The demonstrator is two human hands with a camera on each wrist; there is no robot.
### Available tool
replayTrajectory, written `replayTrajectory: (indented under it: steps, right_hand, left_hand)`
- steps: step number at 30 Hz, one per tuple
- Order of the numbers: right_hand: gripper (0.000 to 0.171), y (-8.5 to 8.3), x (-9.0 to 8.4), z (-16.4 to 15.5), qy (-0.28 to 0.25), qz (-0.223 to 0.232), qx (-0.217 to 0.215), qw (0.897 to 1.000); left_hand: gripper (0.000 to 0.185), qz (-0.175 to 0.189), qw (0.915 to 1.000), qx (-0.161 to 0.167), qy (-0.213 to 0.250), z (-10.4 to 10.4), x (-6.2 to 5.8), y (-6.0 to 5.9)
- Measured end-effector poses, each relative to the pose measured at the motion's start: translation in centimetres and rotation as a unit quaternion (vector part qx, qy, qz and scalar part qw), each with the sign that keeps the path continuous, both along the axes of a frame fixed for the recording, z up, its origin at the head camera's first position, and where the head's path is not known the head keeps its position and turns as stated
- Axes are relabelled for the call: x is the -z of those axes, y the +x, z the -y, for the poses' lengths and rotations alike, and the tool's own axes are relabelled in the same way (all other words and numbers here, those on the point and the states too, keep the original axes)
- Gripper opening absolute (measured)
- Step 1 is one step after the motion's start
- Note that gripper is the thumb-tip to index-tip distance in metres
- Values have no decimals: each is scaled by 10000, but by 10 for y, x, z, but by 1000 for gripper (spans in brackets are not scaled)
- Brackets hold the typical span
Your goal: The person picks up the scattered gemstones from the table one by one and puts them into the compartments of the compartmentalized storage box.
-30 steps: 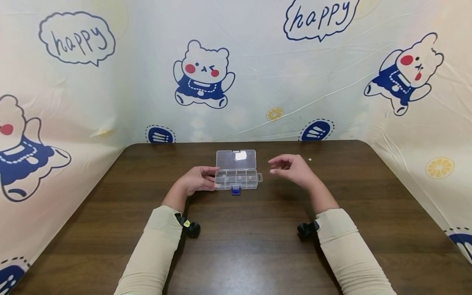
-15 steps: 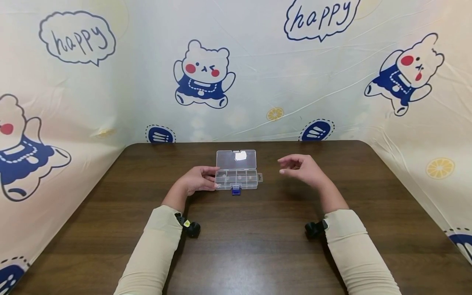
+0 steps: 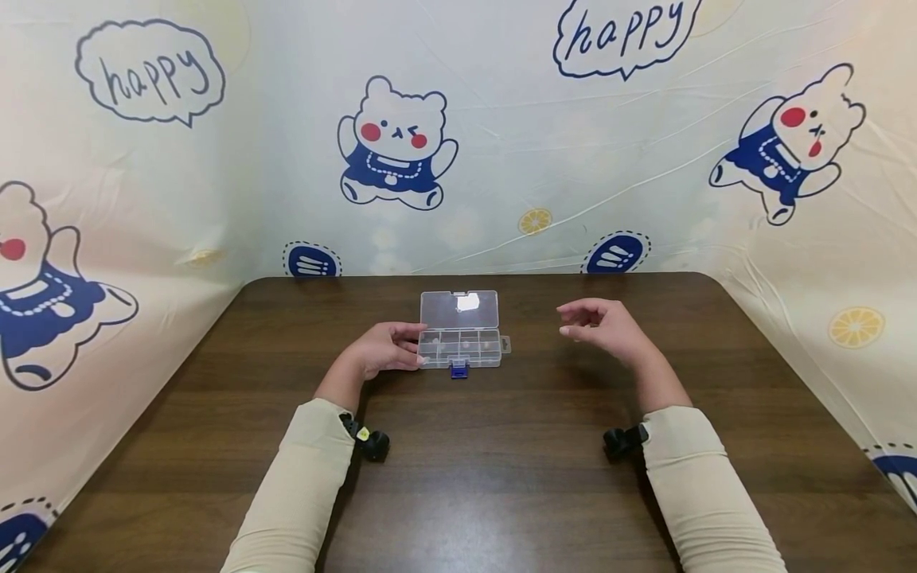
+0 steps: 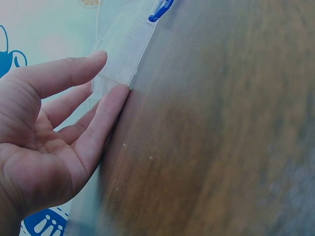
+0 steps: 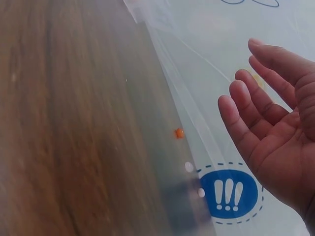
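Observation:
A clear plastic compartment box (image 3: 458,348) lies on the table in the head view, its see-through lid (image 3: 447,309) raised at the back. Its blue latch (image 3: 458,370) hangs at the front, and a few tiny pale pieces show faintly inside. My left hand (image 3: 383,350) holds the box's left end, thumb at the front corner and fingers behind. To the right of the box, my right hand (image 3: 605,328) hovers with loosely bent fingers and nothing visible in them. In the right wrist view a small orange piece (image 5: 179,133) and two white beads (image 5: 189,167) lie by the table edge.
The brown wooden table (image 3: 458,469) reaches back to a printed cloth (image 3: 501,159) with bears. On each wrist sits a black camera (image 3: 376,446). A small hanging tab (image 3: 505,344) sticks out from the box's right side.
My right hand has moved to the right, away from the box. A white bead seen beyond it a second ago is now hidden in the head view. The left hand and box stay put.

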State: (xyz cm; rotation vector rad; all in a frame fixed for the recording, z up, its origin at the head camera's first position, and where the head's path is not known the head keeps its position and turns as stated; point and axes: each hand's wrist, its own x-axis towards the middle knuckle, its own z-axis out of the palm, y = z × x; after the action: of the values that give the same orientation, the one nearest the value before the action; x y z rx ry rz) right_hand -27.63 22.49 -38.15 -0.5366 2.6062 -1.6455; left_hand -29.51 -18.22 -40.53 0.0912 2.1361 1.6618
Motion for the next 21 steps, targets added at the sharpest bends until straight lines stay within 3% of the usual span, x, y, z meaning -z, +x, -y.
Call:
replayTrajectory:
  steps: [21]
  right_hand:
    - [43, -19, 11, -35, 472, 347, 264, 9979]
  left_hand:
    - [72, -26, 10000, -20, -60, -1, -1, 1]
